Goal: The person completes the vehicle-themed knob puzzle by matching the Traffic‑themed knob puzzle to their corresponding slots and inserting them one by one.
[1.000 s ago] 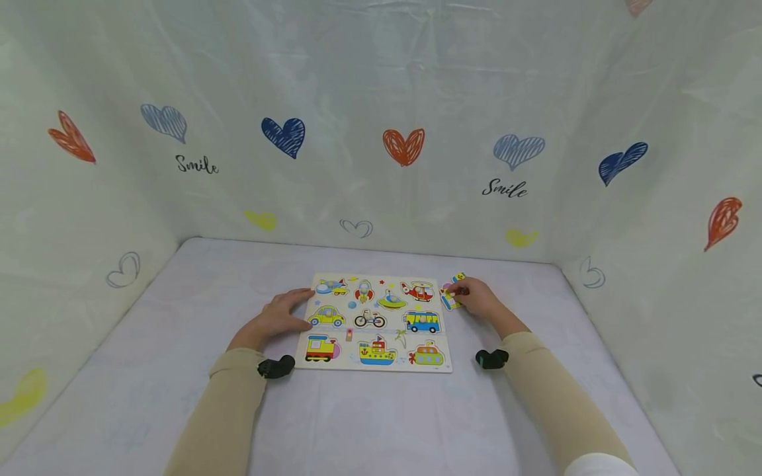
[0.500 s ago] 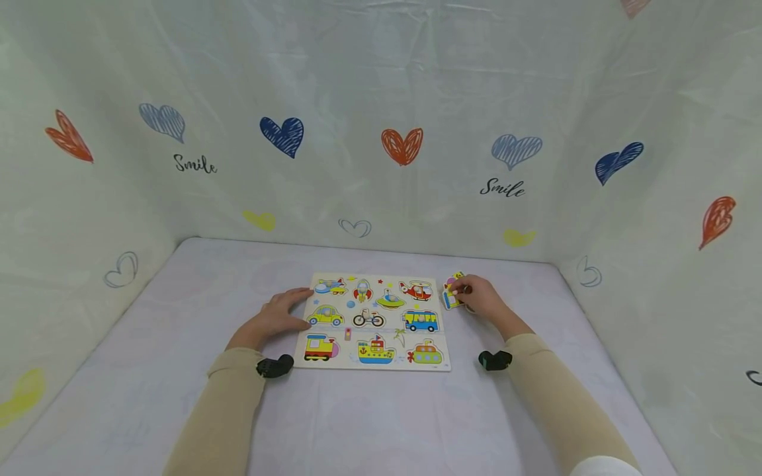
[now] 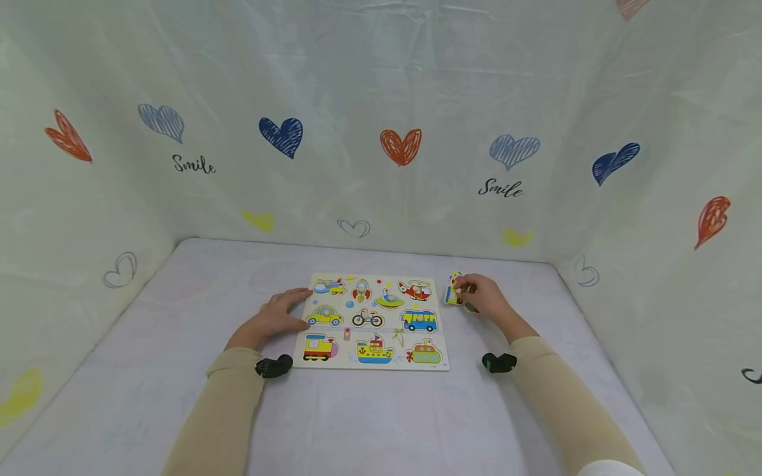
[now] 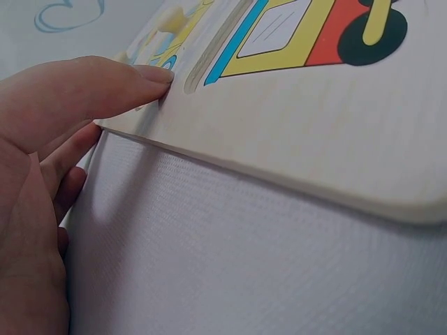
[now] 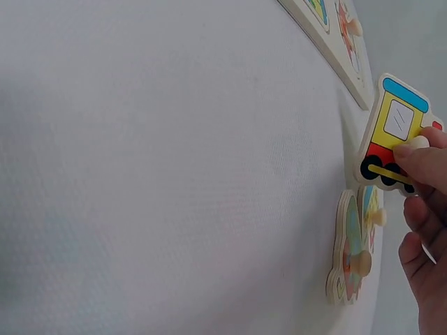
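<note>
My right hand (image 3: 485, 295) pinches a wooden train puzzle piece (image 5: 397, 120) by its pale knob, thumb on the near side. The train is tilted, held up off the table just past the board's right edge. My left hand (image 3: 278, 313) rests at the left edge of the wooden puzzle board (image 3: 381, 363). In the left wrist view its thumb (image 4: 112, 87) lies on the board's top, the other fingers at the edge and partly hidden. The board bears vehicle pictures, among them a train picture (image 3: 319, 347) at its near left corner.
Below the right hand, other knobbed puzzle pieces (image 5: 349, 258) lie on the white-covered table (image 3: 381, 423), mostly hidden by the hand in the head view. A pale curtain (image 3: 357, 79) with printed hearts stands behind and on both sides.
My right hand has moved slightly to the right, turning the train piece more upright. A piece beneath the hand has come partly into sight. My left hand stays at the board's edge.
</note>
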A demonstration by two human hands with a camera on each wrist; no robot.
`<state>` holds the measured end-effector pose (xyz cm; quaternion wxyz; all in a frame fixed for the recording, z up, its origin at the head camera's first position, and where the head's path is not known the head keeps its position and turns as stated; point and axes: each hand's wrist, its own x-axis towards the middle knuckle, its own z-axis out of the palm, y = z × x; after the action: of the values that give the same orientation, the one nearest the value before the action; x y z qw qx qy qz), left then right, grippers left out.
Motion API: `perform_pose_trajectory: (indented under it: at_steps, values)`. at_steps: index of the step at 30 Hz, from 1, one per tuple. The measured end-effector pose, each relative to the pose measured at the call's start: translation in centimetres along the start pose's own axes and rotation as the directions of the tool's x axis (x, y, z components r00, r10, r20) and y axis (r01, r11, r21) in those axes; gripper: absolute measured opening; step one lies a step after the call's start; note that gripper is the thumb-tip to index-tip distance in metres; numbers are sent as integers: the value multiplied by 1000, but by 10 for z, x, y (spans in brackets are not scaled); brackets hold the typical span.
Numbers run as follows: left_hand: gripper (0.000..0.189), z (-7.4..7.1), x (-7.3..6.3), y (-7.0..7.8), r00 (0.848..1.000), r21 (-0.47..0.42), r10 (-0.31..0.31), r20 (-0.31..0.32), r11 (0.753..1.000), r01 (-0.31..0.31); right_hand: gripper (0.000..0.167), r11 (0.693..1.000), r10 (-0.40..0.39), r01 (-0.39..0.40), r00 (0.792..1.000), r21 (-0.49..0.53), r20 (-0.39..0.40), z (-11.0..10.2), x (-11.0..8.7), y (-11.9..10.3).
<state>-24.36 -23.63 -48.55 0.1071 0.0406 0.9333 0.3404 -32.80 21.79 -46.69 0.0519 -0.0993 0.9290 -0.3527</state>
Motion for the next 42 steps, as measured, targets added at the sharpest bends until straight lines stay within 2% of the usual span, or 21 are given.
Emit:
perform_pose_trajectory:
  at_steps: [9, 21, 27, 35, 42]
  values:
    - [81, 0, 1, 0, 1000, 11, -16, -2, 1000, 16, 14, 999, -38, 39, 999, 31, -17, 9, -4, -13]
    - [82, 1, 3, -3, 1000, 2, -9, 1, 1000, 9, 11, 979, -194, 196, 980, 49, -31, 25, -9, -34]
    - [82, 1, 2, -2, 1000, -2, -4, 6, 1000, 4, 12, 974, -212, 214, 977, 73, -32, 33, -13, -46]
    - [82, 1, 1, -2, 1000, -1, -6, -1, 1000, 6, 13, 972, -212, 209, 977, 108, 14, 44, -18, -65]
    - [81, 2, 2, -3, 1000, 9, 4, -6, 1000, -4, 12, 953, -264, 259, 965, 154, 8, 54, -24, -78]
